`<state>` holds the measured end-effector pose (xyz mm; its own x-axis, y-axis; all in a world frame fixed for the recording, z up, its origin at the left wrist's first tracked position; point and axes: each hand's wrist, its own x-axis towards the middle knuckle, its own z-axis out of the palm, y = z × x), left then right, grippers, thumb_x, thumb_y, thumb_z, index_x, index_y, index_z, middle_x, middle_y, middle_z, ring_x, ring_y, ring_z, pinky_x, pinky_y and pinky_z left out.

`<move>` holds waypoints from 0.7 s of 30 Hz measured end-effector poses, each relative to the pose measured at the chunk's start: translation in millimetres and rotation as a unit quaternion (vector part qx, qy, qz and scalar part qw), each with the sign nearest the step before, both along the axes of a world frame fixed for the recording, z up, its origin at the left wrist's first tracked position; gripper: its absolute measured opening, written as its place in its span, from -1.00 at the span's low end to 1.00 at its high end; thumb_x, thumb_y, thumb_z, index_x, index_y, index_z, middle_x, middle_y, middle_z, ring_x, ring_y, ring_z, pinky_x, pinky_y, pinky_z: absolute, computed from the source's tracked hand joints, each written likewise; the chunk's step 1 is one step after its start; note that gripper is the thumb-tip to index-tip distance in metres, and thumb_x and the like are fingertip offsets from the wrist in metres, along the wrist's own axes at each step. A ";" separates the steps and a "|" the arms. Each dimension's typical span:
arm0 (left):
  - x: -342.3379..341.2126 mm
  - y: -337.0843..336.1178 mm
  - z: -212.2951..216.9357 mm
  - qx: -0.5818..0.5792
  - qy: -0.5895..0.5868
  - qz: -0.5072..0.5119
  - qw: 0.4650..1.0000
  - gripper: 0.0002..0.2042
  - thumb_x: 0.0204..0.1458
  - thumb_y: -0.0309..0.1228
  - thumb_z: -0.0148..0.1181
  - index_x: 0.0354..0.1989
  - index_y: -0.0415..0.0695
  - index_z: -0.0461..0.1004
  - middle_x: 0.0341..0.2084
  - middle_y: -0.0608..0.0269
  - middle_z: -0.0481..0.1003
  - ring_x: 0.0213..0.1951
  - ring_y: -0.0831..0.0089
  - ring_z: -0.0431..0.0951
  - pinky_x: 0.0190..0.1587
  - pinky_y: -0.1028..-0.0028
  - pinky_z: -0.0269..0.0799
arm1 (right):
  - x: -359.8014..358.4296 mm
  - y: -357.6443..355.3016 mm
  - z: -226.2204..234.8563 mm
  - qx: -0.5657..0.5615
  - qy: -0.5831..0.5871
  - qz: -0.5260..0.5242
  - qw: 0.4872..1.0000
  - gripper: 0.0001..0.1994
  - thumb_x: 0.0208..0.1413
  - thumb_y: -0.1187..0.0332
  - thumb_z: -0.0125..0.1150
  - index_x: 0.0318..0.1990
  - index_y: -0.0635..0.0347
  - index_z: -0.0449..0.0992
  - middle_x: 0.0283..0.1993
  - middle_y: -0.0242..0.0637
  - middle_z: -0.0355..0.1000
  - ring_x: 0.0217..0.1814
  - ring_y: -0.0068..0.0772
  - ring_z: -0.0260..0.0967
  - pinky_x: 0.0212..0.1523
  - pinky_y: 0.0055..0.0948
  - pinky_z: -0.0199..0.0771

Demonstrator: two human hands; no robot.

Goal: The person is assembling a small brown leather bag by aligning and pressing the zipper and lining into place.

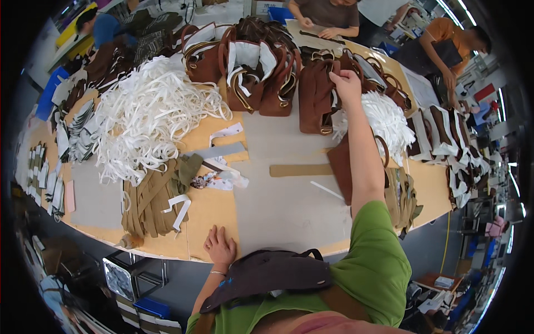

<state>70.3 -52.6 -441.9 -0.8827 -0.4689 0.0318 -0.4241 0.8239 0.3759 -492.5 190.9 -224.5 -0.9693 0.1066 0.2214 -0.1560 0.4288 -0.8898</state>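
My right arm stretches across the table, and my right hand is closed at the upper edge of a brown handbag, fingertips pinched against it. The bag stands upright on the grey mat. Down at the table's near edge, my left hand lies flat with its fingers spread, holding nothing. A brown panel or bag lies partly under my right forearm, so I cannot tell which. To its left, a flat olive strip rests on the mat, with a thin white strip below.
Several brown bags stand along the far side. A big heap of white tape fills the left, with olive strips nearer. White strips pile up at right. People work across the table; a stool stands below its near edge.
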 end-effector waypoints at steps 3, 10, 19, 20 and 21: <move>-18.0 -15.1 20.9 0.159 -0.010 0.019 0.987 -0.43 -0.06 -0.26 0.28 0.18 -0.11 0.35 0.14 -0.01 0.35 0.15 0.04 0.30 0.23 0.10 0.10 | 122.8 -27.3 97.7 -0.085 -0.024 0.144 0.986 -0.61 -0.05 0.38 0.47 -0.15 0.32 0.39 -0.34 -0.31 0.51 -0.32 -0.59 0.42 -0.27 -0.60 0.42; -112.7 -2.3 233.6 0.281 0.312 -0.200 0.885 -0.29 -0.01 -0.30 0.34 0.34 -0.15 0.19 0.30 -0.03 0.16 0.30 -0.02 0.16 0.30 0.13 0.11 | 315.8 -86.2 81.4 -0.262 -0.164 0.327 0.893 -0.68 0.02 0.52 0.44 -0.12 0.28 0.42 -0.28 -0.30 0.55 -0.26 -0.58 0.52 -0.20 -0.62 0.53; 2.3 -96.0 192.5 0.530 0.394 0.105 0.744 -0.76 0.25 -0.52 0.04 0.06 -0.19 0.48 0.21 0.15 0.37 0.23 0.37 0.36 0.23 0.35 0.28 | 392.5 -81.4 -2.7 -0.429 -0.285 0.255 0.818 -0.67 0.15 0.51 0.29 0.03 0.15 0.34 -0.16 -0.23 0.50 -0.24 -0.43 0.53 -0.18 -0.36 0.65; 16.0 -108.3 183.3 0.509 0.382 0.113 0.763 -0.77 0.25 -0.51 0.05 0.04 -0.21 0.49 0.20 0.14 0.38 0.21 0.38 0.39 0.21 0.38 0.29 | 396.6 -74.4 -9.4 -0.406 -0.289 0.242 0.833 -0.63 0.16 0.52 0.28 0.06 0.15 0.30 -0.12 -0.21 0.47 -0.22 -0.40 0.52 -0.17 -0.34 0.65; 23.8 -115.4 172.6 0.485 0.368 0.120 0.784 -0.78 0.25 -0.49 0.06 0.03 -0.23 0.49 0.20 0.12 0.38 0.18 0.38 0.41 0.19 0.41 0.31 | 398.7 -67.7 -18.5 -0.387 -0.293 0.229 0.844 -0.60 0.16 0.53 0.27 0.10 0.14 0.27 -0.07 -0.19 0.45 -0.20 -0.38 0.52 -0.17 -0.31 0.66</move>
